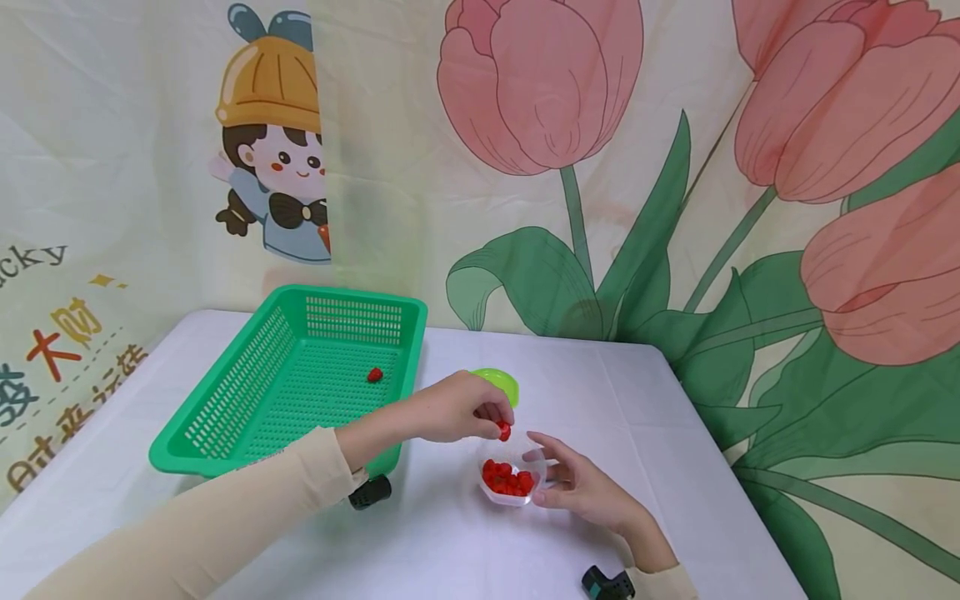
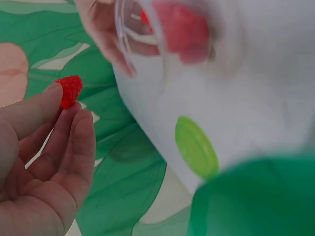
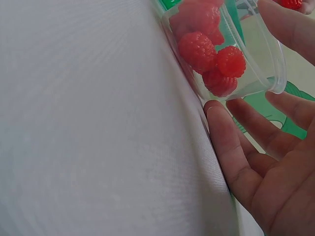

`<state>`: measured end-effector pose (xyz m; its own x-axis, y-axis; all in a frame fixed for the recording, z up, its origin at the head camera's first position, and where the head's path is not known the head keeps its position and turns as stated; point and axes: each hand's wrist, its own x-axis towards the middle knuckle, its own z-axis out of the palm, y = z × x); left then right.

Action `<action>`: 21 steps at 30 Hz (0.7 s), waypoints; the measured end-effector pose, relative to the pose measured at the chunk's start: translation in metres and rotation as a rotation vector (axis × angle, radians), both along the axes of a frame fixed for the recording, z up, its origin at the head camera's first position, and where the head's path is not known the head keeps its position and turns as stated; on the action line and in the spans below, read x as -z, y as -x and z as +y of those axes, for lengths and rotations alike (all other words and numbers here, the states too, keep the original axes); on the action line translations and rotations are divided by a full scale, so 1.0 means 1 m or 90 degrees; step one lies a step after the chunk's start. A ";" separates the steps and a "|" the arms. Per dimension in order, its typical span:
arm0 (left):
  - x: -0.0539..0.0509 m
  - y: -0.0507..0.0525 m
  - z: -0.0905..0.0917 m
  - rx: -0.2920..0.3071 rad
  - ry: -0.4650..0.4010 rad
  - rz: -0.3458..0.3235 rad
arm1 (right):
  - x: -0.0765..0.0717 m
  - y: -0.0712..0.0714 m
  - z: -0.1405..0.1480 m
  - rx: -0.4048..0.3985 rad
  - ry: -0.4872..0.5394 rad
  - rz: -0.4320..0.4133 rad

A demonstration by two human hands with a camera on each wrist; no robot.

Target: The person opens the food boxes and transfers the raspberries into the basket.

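My left hand (image 1: 461,408) pinches a red raspberry (image 2: 72,90) between thumb and fingertips, just above a small clear plastic cup (image 1: 512,502). Several raspberries (image 1: 508,479) lie inside the cup, which stands on the table. At the cup's right side is my right hand (image 1: 581,483), its fingers spread and loosely curved about the wall. The right wrist view shows fingertips (image 3: 216,110) touching or very near the cup's side and rim. Another raspberry (image 1: 375,375) lies in the green plastic basket (image 1: 408,367) on the left.
A round lime-green lid (image 1: 501,383) lies behind the cup, partly hidden by my left hand. The white tablecloth (image 1: 600,392) ends at a printed backdrop with tulips (image 1: 547,83). My left forearm crosses the basket's front right corner.
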<state>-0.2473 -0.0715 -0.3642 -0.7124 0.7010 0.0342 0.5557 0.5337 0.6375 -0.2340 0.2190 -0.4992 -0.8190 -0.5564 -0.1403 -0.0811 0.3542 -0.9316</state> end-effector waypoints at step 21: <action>-0.037 0.053 -0.090 -0.148 0.044 0.075 | -0.002 -0.003 0.000 0.003 -0.001 0.010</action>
